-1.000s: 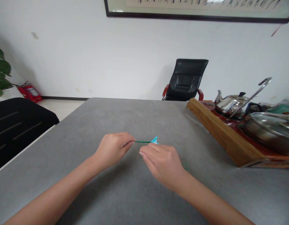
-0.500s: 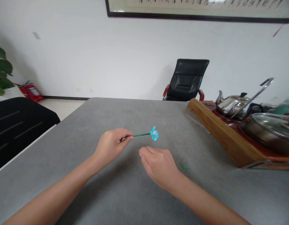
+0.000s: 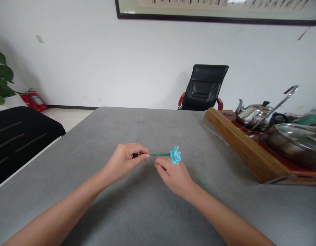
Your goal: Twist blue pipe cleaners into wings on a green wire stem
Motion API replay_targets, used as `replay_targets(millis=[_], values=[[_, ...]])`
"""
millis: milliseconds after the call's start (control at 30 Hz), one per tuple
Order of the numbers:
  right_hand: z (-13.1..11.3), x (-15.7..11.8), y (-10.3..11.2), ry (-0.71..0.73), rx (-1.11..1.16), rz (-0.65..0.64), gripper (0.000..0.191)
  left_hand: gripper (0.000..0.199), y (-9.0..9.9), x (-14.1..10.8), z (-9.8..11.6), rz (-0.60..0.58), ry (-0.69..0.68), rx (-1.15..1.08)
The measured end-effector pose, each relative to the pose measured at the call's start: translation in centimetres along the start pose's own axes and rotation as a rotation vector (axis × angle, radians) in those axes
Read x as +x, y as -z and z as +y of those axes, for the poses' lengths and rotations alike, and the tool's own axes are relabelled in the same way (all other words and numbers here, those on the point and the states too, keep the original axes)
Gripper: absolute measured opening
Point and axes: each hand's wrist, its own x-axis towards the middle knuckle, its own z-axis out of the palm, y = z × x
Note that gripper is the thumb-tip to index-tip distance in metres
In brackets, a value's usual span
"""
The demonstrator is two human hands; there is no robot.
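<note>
Between the thumb and fingers of my left hand (image 3: 129,159) is the green stem of a blue flower (image 3: 175,155). The stem points to the right, nearly level, above the grey table (image 3: 137,126). My right hand (image 3: 173,174) hangs just below the stem and the flower head, its fingers curled together. Whatever those fingertips hold, if anything, is hidden. A small green tangle (image 3: 203,182) lies on the table to the right of my right wrist.
On the right, a wooden tray (image 3: 234,143) bears a steel kettle (image 3: 253,114) and a lidded pan (image 3: 296,147). A black chair (image 3: 206,87) stands behind the table. Another black chair (image 3: 22,140) is at the left, near a red fire extinguisher (image 3: 35,101).
The flower and my left hand have moved slightly right and toward me. The flower head now overlaps my right hand in view. My right hand has shifted a little.
</note>
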Motion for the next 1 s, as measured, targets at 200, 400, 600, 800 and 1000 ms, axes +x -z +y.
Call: replay_targets(millis=[200, 400, 600, 800, 1000], values=[[1.5, 0.4, -0.4, -0.014, 0.231, 0.036, 0.020, 0.015, 0.1, -0.1, 0.4, -0.153, -0.109, -0.041], [2.7, 1.2, -0.1, -0.001, 0.319, 0.012, 0.017, 0.018, 0.1, -0.3, 0.7, -0.335, -0.235, 0.026], [2.7, 1.2, 0.6, -0.015, 0.341, 0.040, 0.019, 0.021, -0.2, -0.4, 0.6, -0.408, -0.294, 0.099], [2.4, 1.2, 1.3, -0.008, 0.317, 0.063, 0.019, 0.019, -0.4, -0.4, 0.6, -0.430, -0.307, 0.187], [1.4, 1.0, 2.4, -0.002, 0.222, 0.110, 0.017, 0.020, -0.5, -0.4, 0.6, -0.418, -0.322, 0.245]])
